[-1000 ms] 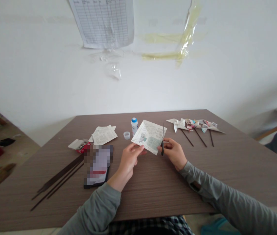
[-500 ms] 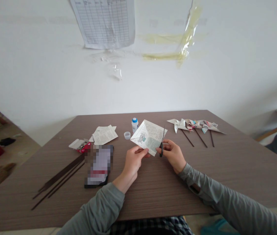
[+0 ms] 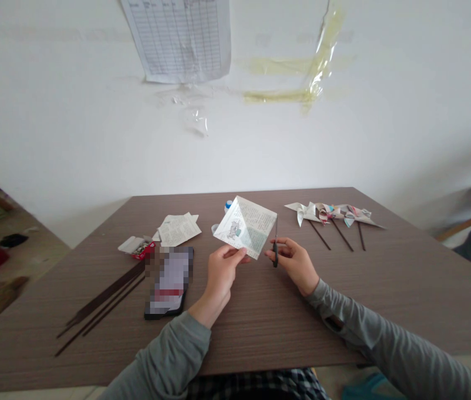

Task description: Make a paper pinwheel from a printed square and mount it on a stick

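Note:
Pinched by its lower edge, a square of printed paper (image 3: 249, 225) with crease lines and a small drawing is held up in my left hand (image 3: 224, 272). My right hand (image 3: 296, 264) grips a pair of scissors (image 3: 276, 254) by the dark handles, blades pointing up. The blades stand close by the paper's right corner; whether they touch it I cannot tell. Behind the paper, a bottle with a blue cap (image 3: 229, 205) and a pale round lid (image 3: 215, 228) are partly hidden.
Several paper squares (image 3: 179, 229) lie at the back left, near a small red-and-white box (image 3: 138, 248), dark thin sticks (image 3: 102, 297) and a phone (image 3: 169, 283). Three paper pinwheels on sticks (image 3: 331, 214) lie at the back right. A wall rises behind the table (image 3: 385, 311).
My left hand has shifted the paper left and slightly up, covering more of the bottle and lid. The scissors have stayed nearly in place, and the paper now sits farther from their handles.

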The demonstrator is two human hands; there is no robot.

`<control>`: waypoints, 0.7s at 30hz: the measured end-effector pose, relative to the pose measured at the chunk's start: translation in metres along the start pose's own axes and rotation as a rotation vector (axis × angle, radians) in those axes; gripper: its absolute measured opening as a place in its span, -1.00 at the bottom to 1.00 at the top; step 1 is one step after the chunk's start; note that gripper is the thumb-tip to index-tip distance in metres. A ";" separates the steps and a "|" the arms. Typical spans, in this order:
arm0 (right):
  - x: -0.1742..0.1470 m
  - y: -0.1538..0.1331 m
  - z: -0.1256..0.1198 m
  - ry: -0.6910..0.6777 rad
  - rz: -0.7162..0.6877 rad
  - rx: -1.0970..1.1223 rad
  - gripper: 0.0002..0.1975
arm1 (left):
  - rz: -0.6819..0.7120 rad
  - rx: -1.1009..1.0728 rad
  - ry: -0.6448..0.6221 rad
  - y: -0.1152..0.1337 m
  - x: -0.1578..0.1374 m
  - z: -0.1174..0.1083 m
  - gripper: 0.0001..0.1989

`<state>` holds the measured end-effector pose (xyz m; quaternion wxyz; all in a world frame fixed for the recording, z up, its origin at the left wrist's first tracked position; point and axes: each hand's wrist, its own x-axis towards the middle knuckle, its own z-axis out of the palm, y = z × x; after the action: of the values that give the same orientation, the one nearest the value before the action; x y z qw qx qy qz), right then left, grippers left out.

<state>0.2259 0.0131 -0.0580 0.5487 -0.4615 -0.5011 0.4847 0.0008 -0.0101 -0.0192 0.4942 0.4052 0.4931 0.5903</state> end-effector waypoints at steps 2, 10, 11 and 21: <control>0.000 0.002 -0.003 -0.021 0.012 -0.027 -0.35 | 0.017 -0.001 0.021 0.002 0.003 -0.003 -0.68; -0.002 0.004 -0.006 -0.179 0.057 -0.119 -0.32 | 0.054 -0.034 0.104 0.013 0.013 -0.011 -0.65; -0.002 0.003 -0.006 -0.208 0.064 -0.140 -0.32 | 0.054 -0.033 0.115 0.013 0.014 -0.012 -0.65; -0.020 -0.018 0.001 -0.486 0.141 -0.058 -0.16 | 0.060 -0.048 0.184 0.018 0.017 -0.013 -0.59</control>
<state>0.2257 -0.0092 -0.0423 0.3633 -0.3807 -0.5984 0.6041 -0.0183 0.0042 -0.0044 0.4386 0.3518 0.5096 0.6512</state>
